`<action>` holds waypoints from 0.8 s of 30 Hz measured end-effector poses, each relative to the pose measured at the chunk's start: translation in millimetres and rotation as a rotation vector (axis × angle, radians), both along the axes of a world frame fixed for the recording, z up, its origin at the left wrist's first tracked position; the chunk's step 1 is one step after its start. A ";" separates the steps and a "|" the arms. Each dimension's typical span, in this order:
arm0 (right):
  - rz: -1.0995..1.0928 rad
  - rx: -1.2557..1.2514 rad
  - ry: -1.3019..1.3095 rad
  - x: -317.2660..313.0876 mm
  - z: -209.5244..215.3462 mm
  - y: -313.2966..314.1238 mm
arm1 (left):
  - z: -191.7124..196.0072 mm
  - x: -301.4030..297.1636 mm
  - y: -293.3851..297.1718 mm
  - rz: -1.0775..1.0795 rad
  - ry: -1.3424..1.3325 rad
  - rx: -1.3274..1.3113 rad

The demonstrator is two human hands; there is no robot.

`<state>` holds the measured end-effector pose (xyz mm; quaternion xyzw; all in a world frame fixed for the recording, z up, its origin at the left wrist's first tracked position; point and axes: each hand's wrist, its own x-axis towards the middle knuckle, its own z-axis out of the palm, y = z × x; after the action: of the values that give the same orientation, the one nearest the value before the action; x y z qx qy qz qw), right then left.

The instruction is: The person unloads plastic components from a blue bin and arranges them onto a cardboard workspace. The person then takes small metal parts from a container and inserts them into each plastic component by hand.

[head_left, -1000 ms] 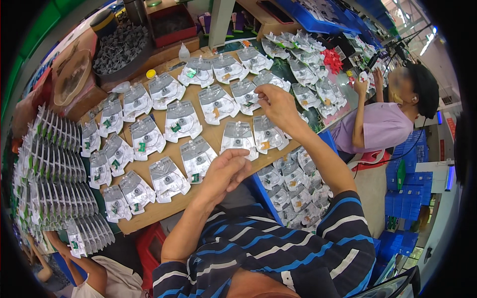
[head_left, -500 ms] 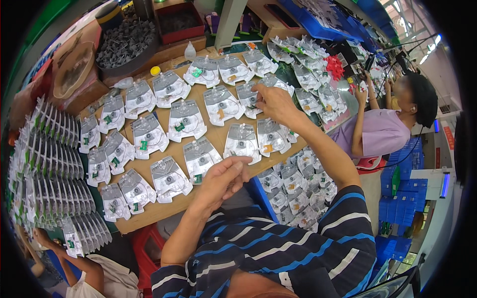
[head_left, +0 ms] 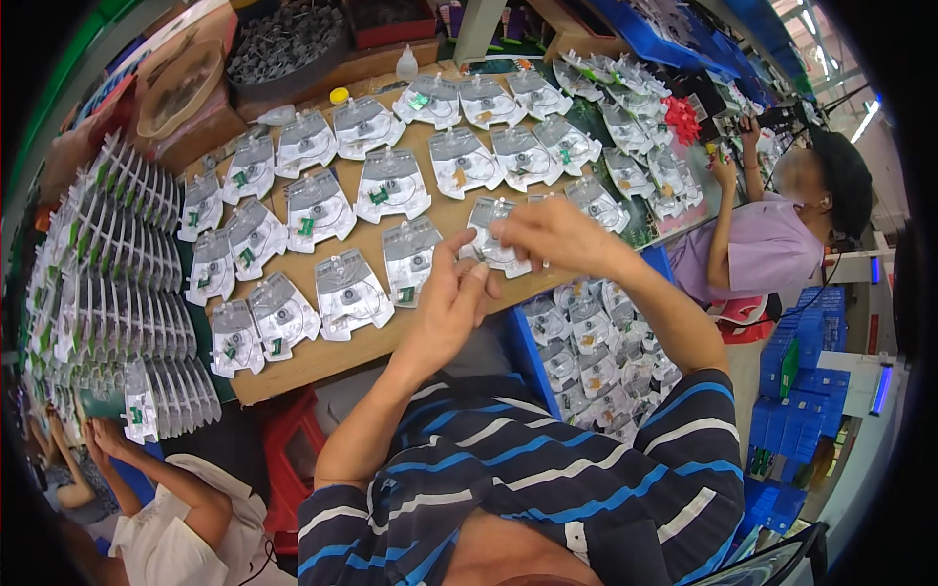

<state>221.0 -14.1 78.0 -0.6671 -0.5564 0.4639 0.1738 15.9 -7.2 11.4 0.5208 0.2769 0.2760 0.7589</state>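
Rows of fan-shaped grey-and-clear plastic housings lie on a brown cardboard sheet. Many carry a small green circuit board and thin wires. My left hand hovers over the sheet's near edge, its index finger raised and its other fingers curled. Whatever lies in the curl is too small or hidden to name. Close by on the right, my right hand is above a housing it partly covers. Its fingers bend toward the left hand and are smeared by motion.
Stacked housings rise at the left. A blue bin of housings sits near my right side. Behind the sheet are a tub of dark grey parts, a small bottle and a yellow cap. Co-workers sit at both sides.
My right hand has come back from the far housings toward my left hand. The left hand has moved up slightly and raised its index finger. The whole view has shifted.
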 end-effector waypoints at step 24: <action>0.083 0.506 0.029 -6.6 -15.9 -5.4 | -6.4 3.6 40.3 -0.112 -0.109 -0.538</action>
<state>214.4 -19.4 62.1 -0.5724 -0.6790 0.3261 0.3239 19.5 33.1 5.0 0.2994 0.2698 0.1779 0.8977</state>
